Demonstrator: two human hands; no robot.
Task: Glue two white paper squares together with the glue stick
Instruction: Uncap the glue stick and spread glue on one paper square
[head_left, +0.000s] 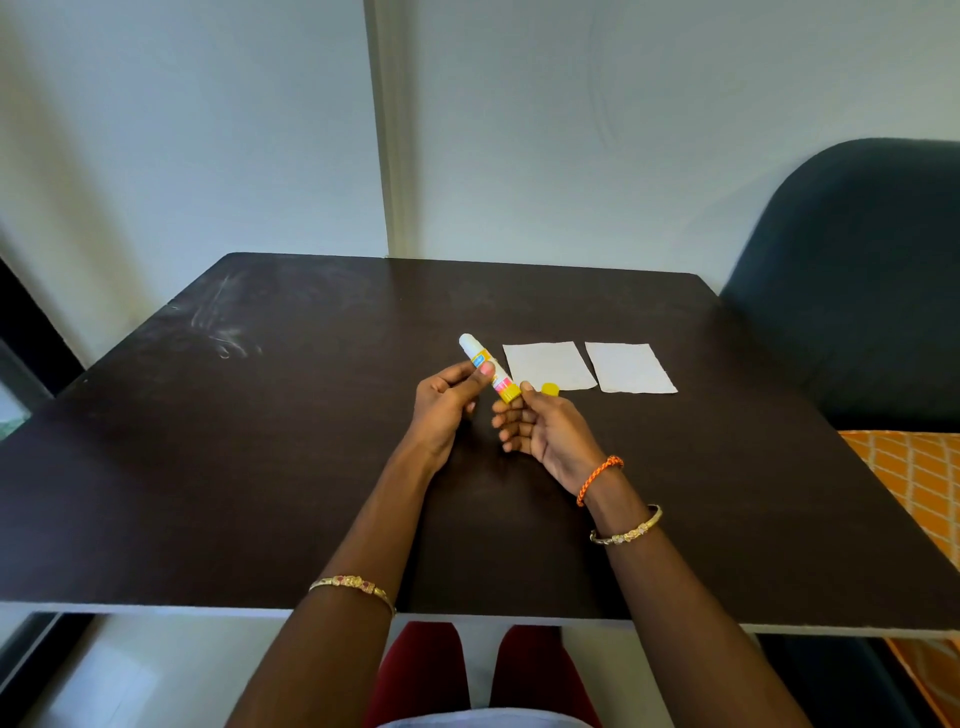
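Two white paper squares lie side by side on the dark table (208, 493), right of centre: the left square (548, 365) and the right square (629, 367). I hold a glue stick (491, 368) tilted above the table, its white tip pointing up and away. My left hand (447, 402) grips its middle between thumb and fingers. My right hand (540, 423) pinches the yellow base end. A yellow cap (549, 389) rests on the near edge of the left square, just beyond my right thumb.
A dark upholstered chair (857, 270) stands past the table's right edge, with orange patterned fabric (914, 483) below it. A pale wall runs close behind the table's far edge. White smudges (228, 332) mark the table's far left.
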